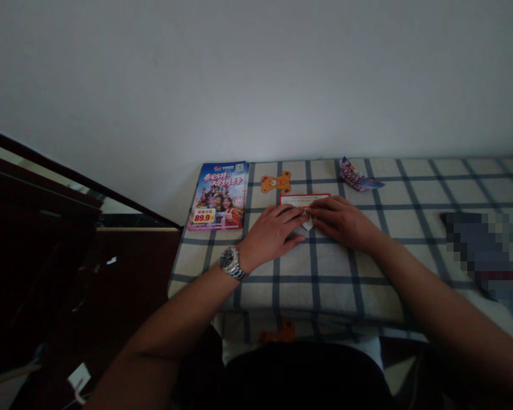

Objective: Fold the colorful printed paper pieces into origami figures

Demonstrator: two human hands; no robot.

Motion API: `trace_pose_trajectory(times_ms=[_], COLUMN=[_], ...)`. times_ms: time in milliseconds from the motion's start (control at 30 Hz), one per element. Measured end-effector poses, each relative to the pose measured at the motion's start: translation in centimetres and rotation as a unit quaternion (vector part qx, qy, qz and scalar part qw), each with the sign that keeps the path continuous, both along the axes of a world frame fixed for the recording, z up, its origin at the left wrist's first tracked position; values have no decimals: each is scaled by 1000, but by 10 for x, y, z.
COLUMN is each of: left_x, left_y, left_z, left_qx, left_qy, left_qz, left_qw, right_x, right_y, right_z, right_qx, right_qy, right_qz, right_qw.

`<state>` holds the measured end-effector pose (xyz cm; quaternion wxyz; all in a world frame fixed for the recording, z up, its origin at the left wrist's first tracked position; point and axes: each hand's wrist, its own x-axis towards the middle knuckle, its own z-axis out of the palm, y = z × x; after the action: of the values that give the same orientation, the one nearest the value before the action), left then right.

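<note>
- The left hand (273, 233), with a silver metal wristwatch (231, 262) on its wrist, lies flat and open, palm down, on a white paper sheet with a red border (304, 199). The sheet rests on the cream tablecloth with dark blue checks (325, 273) near the table's middle, its far edge showing beyond the fingers.
- The right hand (342, 221) meets the left fingertip to fingertip over a small white folded corner (308, 225). I cannot tell whether it pinches the paper or only presses it.
- The cloth looks soft, so a crease could likely come out crooked, or the sheet could slide under the palm.
- The dim light probably makes the paper's edges hard to line up.
- The right forearm lies near a dark blurred object (487, 253), and a swing of the elbow could shove it.
- The glossy colourful flyer (219, 195) reads "89.9" in a yellow box and carries a QR code. Its Chinese headline is too small to read.
- The orange bear figure (276, 183) on the cloth bears no writing.
- The print on the sheet, the watch's brand and the folded patterned paper shape (357, 175) are not legible.
</note>
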<state>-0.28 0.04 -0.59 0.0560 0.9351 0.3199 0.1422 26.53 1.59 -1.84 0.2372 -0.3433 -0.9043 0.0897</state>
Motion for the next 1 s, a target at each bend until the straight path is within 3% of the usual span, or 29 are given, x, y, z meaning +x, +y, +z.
trace_pose_trajectory(times_ms=[1000], left_x=[3], left_y=[3], left_z=[-2], left_qx=[0], left_qy=[-13], left_qz=[2], left_qw=[1000], right_x=[3], right_y=[4], right_z=[-2], right_qx=[21], right_qy=[0], right_qz=[-22], right_qw=[1000])
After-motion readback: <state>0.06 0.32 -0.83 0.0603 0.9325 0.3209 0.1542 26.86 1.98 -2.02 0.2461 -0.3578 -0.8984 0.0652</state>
